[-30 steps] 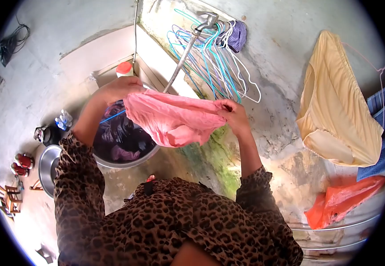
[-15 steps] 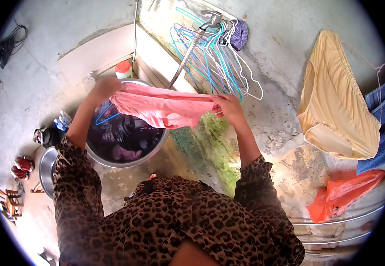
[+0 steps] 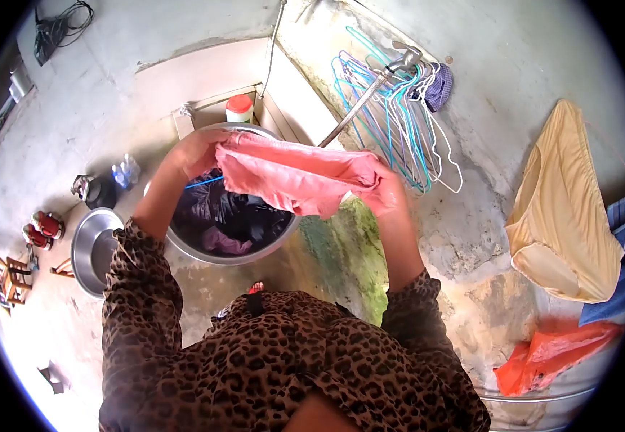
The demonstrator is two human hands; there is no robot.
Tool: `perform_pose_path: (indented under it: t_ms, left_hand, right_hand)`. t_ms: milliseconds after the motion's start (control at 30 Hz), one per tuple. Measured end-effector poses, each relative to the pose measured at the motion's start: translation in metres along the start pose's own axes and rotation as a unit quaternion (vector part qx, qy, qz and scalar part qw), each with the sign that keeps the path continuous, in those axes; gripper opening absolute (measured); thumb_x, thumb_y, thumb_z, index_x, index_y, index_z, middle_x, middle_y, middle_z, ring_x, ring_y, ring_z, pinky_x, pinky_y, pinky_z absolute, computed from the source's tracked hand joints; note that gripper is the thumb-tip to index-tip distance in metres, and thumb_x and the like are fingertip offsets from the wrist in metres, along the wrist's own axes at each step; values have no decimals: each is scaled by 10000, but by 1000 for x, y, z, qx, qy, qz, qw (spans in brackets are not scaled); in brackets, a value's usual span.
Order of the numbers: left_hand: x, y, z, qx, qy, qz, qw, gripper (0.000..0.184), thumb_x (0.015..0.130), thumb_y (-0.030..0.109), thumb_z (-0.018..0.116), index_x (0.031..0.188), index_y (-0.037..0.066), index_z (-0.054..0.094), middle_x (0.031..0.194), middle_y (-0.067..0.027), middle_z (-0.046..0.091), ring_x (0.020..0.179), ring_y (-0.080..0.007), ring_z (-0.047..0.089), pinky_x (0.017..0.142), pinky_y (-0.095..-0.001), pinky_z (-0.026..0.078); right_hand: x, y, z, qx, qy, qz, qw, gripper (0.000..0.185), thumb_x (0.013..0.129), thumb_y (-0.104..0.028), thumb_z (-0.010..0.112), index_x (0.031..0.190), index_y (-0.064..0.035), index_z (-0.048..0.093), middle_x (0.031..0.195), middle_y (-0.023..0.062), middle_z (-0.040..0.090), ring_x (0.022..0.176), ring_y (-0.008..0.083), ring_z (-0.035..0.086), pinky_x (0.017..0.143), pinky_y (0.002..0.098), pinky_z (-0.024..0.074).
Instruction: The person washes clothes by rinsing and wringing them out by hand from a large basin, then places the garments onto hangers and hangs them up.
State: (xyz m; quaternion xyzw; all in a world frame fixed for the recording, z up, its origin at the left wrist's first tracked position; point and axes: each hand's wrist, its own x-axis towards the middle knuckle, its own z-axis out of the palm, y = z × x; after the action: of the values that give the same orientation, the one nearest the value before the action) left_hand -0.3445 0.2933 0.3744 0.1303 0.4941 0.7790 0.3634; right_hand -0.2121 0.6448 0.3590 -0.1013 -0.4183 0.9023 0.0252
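A pink cloth garment (image 3: 291,173) is stretched between my two hands at the centre of the view. Its left end is gripped by my left hand (image 3: 201,153), and my right hand (image 3: 388,193) holds the right end, with folds bunched at the fingers. Below and behind it stands a large metal basin (image 3: 215,257) of dark wet clothes (image 3: 229,212), with a purple piece (image 3: 226,243) among them. Part of a blue hanger (image 3: 204,182) shows beside my left hand; the garment hides the rest.
Many hangers (image 3: 399,115) hang by a metal tap (image 3: 404,57). A red-lidded container (image 3: 239,108) stands behind the basin. Cream underwear (image 3: 564,216), blue cloth (image 3: 615,291) and a red bag (image 3: 554,356) hang at the right. An empty metal bowl (image 3: 96,252) lies left.
The view has swung, so the surroundings sit further right. Both hands still hold the pink garment, which has shifted against the basin and hangs with its waist opening slightly wider.
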Motion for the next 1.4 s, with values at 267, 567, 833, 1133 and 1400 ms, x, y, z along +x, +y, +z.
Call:
perform_pose_path:
  t_ms: [267, 567, 833, 1133, 1400]
  left_hand:
    - [-6, -20, -48, 620, 202, 25, 757, 145, 755, 142, 713, 788, 41, 614, 695, -63, 631, 684, -119, 606, 590, -302, 463]
    - [-31, 17, -95, 722, 242, -187, 620, 305, 870, 165, 437, 737, 51, 687, 704, -114, 691, 613, -252, 684, 573, -354, 557]
    - [-116, 19, 32, 469, 518, 459, 549, 136, 897, 89, 507, 955, 27, 614, 731, -140, 608, 605, -296, 571, 569, -330, 463]
    - [-146, -217, -88, 703, 10, -219, 677, 254, 848, 256, 497, 969, 224, 717, 971, -121, 684, 938, -329, 651, 812, -458, 514]
    - [-72, -79, 14, 549, 313, 296, 716, 181, 805, 231, 608, 929, 146, 710, 840, -144, 684, 791, -341, 665, 709, -424, 526]
  right_hand:
    - [23, 12, 13, -381, -37, -119, 916, 335, 743, 36, 629, 1073, -21, 628, 979, 103, 652, 843, 194, 638, 726, 315, 522]
    - [42, -7, 75, -733, -90, 120, 663, 156, 834, -108, 601, 955, -29, 661, 636, 82, 654, 565, 175, 652, 532, 292, 494]
    - [-21, 5, 108, -473, 100, -632, 606, 285, 862, -12, 558, 1135, -45, 634, 923, 144, 663, 809, 306, 647, 670, 394, 489]
    - [-35, 127, -109, -636, -309, 375, 600, 177, 869, -227, 580, 880, -89, 690, 621, 59, 628, 538, 164, 599, 528, 312, 492]
    - [-46, 3, 7, -655, 5, -346, 672, 181, 865, -215, 615, 956, -65, 660, 750, 121, 667, 669, 243, 664, 586, 324, 501]
